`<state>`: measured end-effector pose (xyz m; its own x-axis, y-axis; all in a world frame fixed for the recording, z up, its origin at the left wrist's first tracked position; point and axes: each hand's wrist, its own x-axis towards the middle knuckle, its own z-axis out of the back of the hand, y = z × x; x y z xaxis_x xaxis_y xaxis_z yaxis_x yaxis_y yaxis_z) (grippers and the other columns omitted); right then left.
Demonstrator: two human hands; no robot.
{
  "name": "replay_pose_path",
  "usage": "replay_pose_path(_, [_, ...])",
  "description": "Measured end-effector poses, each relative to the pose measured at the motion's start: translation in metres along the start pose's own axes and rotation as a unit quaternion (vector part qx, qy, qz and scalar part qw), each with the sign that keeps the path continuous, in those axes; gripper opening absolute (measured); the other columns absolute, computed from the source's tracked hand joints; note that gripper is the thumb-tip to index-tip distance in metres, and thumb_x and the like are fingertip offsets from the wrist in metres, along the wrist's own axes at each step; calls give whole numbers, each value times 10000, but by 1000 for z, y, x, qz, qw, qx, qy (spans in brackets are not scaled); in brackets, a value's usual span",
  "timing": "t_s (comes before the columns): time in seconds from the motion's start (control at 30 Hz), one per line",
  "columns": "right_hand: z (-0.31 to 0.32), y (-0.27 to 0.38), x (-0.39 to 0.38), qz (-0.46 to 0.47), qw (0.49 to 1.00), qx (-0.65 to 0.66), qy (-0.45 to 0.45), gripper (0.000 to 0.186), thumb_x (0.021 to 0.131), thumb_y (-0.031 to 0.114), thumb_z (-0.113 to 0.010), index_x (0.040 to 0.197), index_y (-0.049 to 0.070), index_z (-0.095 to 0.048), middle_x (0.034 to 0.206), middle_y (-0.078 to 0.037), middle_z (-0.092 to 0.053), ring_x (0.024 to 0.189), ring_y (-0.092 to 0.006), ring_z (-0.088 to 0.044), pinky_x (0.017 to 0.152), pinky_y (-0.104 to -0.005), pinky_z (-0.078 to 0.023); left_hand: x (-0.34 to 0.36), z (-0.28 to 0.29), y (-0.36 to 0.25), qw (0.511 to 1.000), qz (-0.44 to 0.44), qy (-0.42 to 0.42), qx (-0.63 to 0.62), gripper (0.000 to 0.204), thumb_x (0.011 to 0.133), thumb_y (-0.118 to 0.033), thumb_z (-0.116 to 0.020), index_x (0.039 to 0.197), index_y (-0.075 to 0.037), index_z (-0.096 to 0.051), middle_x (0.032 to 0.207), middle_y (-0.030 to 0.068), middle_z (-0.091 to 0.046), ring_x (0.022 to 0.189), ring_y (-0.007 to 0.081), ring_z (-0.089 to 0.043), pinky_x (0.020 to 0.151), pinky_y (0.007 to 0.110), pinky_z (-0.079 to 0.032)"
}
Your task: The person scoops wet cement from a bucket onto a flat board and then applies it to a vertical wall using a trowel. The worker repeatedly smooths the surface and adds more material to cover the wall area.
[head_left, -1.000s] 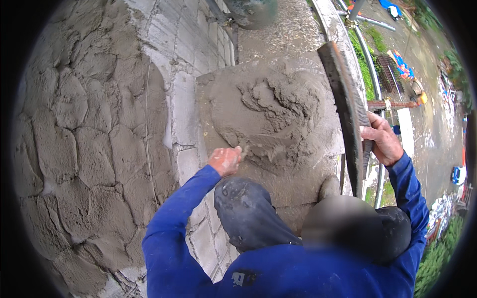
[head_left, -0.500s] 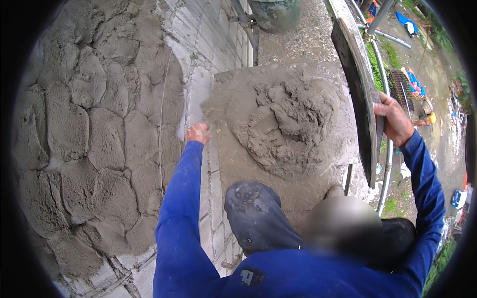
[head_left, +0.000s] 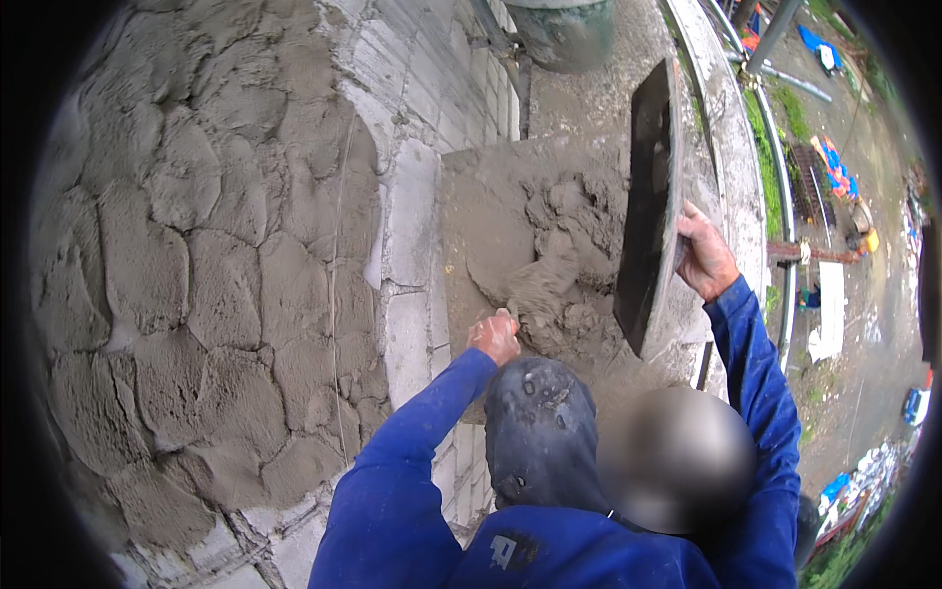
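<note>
My left hand [head_left: 494,337] is closed around the handle end of a mortar-coated trowel [head_left: 540,290], whose blade is smeared by motion. That blade lies at the near left part of a heap of wet grey mortar [head_left: 574,211]. The heap sits on a mortar-stained board [head_left: 476,187]. With my right hand [head_left: 706,255] I hold a flat dark plasterer's hawk [head_left: 646,206] tipped nearly on edge, over the right side of the heap. My right fingertips are partly hidden behind the hawk.
On the left, a block wall [head_left: 407,250] carries thick overlapping mortar dabs [head_left: 221,285], with a thin string [head_left: 337,304] running along them. A greenish bucket [head_left: 564,34] stands at the far end. Scaffold tubes [head_left: 782,187] line the right edge above lower ground. My knee [head_left: 543,422] is close to the heap.
My left hand and the trowel have moved right and nearer, from beside the wall onto the mortar heap. My right hand has brought the hawk left, over the heap's edge.
</note>
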<state>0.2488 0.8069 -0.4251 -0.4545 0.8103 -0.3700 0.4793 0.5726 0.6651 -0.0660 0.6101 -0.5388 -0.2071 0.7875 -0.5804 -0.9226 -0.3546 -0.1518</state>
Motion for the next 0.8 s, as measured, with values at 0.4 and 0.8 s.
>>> replay_pose_path(0.4, [103, 32, -35, 93, 976, 198, 15, 277, 919, 138, -577, 1151, -10, -612, 1101, -154, -677, 999, -276, -671, 894, -434, -561, -28, -66, 74, 977, 184, -29, -103, 258, 776, -212, -636, 957, -38, -579, 861, 171, -678, 823, 392, -662, 784, 500, -513])
replay_pose_path(0.8, [128, 72, -62, 197, 962, 186, 38, 259, 958, 229, -542, 1089, 26, -635, 1055, -135, -687, 942, -292, -676, 832, -440, -577, -74, -49, -1, 983, 110, 136, -46, 416, 785, -277, -705, 1075, -23, -548, 761, 110, -651, 755, 311, -660, 727, 458, -508])
